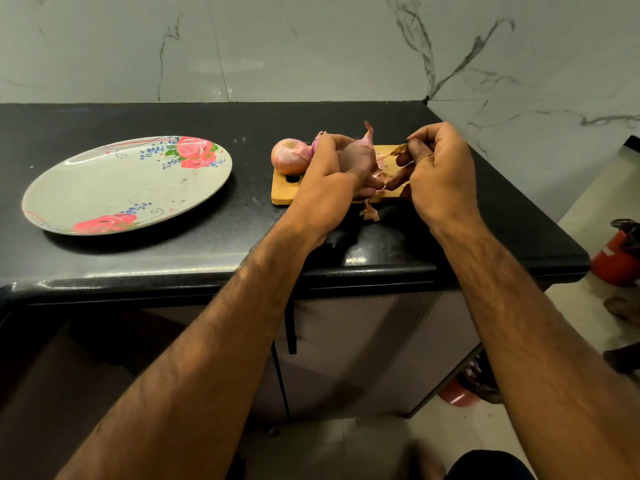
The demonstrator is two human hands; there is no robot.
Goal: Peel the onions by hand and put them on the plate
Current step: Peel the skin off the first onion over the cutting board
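1. Pinching a papery strip of skin [394, 152], the right hand's [440, 171] fingers [417, 147] draw it off the held onion [360, 155]. The left hand [329, 181] grips that onion, curled round it, above the cutting board [282, 195].
2. A second onion [291, 155], skin on, sits on the board at 9 o'clock of the held one. A peel scrap [369, 213] lies on the tabletop [207, 244] at 6 o'clock.
3. The plate [121, 181], farther toward 9 o'clock, carries no onion, so the task looks barely begun.
4. No readable writing shows.

You're in a home kitchen: a black stone table [173, 254] against a marble wall [311, 46], cupboards [346, 341] under it, a gas cylinder [616, 258] right of it.
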